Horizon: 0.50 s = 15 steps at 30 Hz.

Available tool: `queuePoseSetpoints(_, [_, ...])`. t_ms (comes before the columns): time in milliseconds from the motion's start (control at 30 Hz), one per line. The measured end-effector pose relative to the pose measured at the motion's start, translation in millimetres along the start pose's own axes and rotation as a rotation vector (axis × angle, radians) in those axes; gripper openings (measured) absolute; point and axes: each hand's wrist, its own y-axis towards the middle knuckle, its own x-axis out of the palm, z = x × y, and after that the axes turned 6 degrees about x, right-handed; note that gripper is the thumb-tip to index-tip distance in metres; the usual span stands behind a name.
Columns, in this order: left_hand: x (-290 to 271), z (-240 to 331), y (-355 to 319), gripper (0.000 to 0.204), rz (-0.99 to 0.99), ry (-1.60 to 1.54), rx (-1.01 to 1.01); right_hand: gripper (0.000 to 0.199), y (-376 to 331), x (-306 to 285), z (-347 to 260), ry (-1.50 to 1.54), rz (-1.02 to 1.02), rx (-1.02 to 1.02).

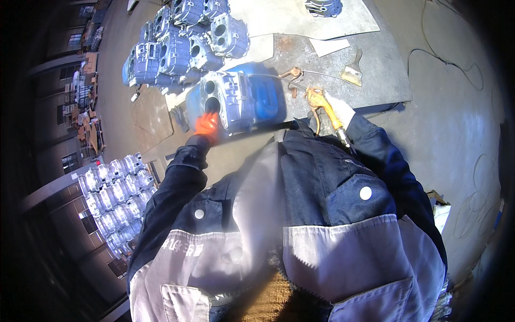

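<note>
My left hand (207,126), in an orange glove, is closed on the near left edge of a grey cast-metal housing (236,102), by its round bores. The housing rests on a blue plastic container (266,99) at the table's near edge. In my right hand (341,110), white-gloved, is an orange air blow gun (328,106); the fingers are partly hidden behind it. Its thin nozzle points left, toward the housing. A second orange-brown blow gun (293,73) lies on the table just beyond.
Several similar castings (174,53) are stacked at the far left. A flat brush (352,71) lies on the metal table (383,75), right of the blow guns. More castings (118,198) stand in rows at lower left. A hose (445,58) runs over the floor at right.
</note>
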Motion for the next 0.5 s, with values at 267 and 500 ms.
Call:
queuePoseSetpoints(267, [-20,8,3,0.041,-0.119,-0.129,-0.067,0.044,7,15,-3,-0.106,-0.022,-0.109])
queuePoseSetpoints(500, [-6,4,1,0.05,-0.125,-0.041,-0.063,0.046,15,18,-4,-0.131,-0.121,-0.185])
